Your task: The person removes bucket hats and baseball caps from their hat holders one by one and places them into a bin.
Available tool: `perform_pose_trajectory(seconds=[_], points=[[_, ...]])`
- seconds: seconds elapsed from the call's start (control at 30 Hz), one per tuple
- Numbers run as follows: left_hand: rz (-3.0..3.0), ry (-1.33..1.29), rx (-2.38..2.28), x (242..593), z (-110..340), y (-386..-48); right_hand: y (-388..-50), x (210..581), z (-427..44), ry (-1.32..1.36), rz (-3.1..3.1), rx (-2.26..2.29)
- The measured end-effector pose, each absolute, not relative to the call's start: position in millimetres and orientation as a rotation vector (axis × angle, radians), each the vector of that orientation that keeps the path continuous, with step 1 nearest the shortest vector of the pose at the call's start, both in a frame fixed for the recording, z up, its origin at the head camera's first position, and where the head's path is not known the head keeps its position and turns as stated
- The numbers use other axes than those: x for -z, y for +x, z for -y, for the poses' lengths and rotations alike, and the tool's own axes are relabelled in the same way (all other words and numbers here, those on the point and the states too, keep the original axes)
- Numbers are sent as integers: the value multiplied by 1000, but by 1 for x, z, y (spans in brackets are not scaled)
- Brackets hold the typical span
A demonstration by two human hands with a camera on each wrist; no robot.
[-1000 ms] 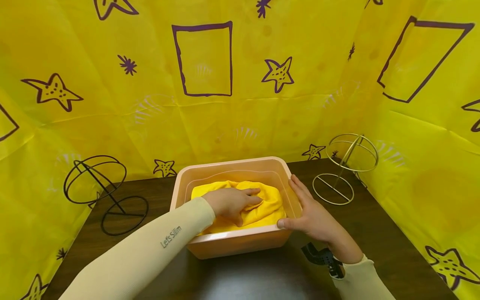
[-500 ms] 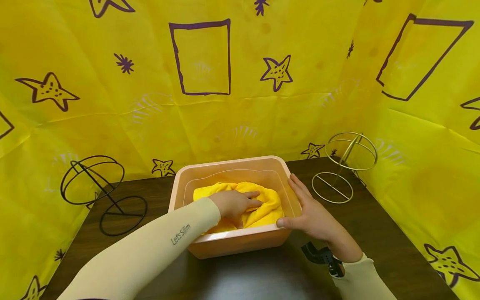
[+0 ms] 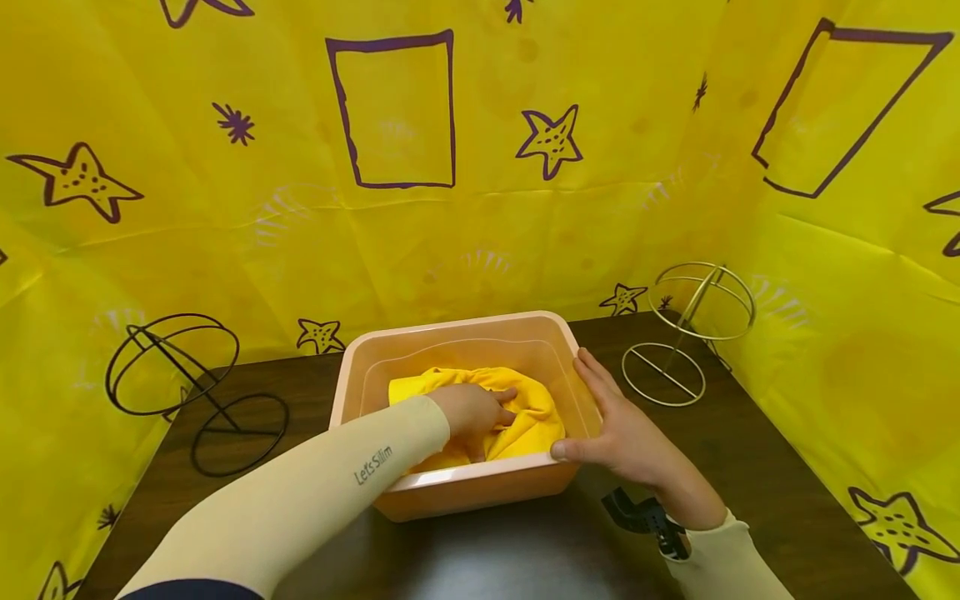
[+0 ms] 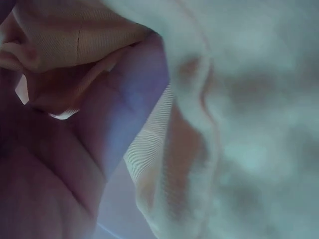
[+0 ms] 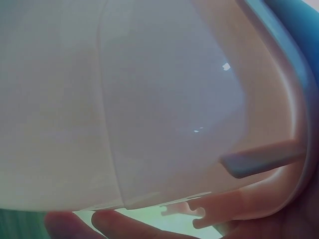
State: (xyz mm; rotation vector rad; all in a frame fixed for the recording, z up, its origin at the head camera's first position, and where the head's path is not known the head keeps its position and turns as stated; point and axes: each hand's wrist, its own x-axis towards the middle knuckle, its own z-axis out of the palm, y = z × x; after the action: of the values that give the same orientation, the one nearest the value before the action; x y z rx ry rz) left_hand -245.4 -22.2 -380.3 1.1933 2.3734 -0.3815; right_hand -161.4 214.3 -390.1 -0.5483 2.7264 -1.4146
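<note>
A yellow cloth [image 3: 528, 404] lies bunched in a peach plastic basin [image 3: 450, 479]. My left hand [image 3: 468, 408] reaches down into the cloth, its fingers bent into the folds and the fingertips partly buried. In the left wrist view the palm [image 4: 45, 189] is close against gathered cloth [image 4: 79, 35], and much of the hand is dark. My right hand [image 3: 618, 433] holds the basin at its right front corner, thumb on the front rim and fingers along the right side. The right wrist view shows fingers [image 5: 124, 226] by the smooth basin wall [image 5: 164, 114].
On the dark wooden table [image 3: 750, 467], a black wire stand [image 3: 225, 412] is at the left and a gold wire stand [image 3: 690, 321] at the right, near the basin. Yellow sheeting [image 3: 390, 242] with drawn stars hangs behind and at both sides.
My left hand has moved slightly right and deeper into the cloth, its fingers bending further in, and the cloth has bunched a little. My right hand keeps its hold on the basin.
</note>
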Motion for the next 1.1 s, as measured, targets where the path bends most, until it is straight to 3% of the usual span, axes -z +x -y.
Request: perform_pose_trajectory(seconds=[1.1], points=[[-2397,1113,307,381,23,-245,-160,386,-210,-496,-2716,1412]])
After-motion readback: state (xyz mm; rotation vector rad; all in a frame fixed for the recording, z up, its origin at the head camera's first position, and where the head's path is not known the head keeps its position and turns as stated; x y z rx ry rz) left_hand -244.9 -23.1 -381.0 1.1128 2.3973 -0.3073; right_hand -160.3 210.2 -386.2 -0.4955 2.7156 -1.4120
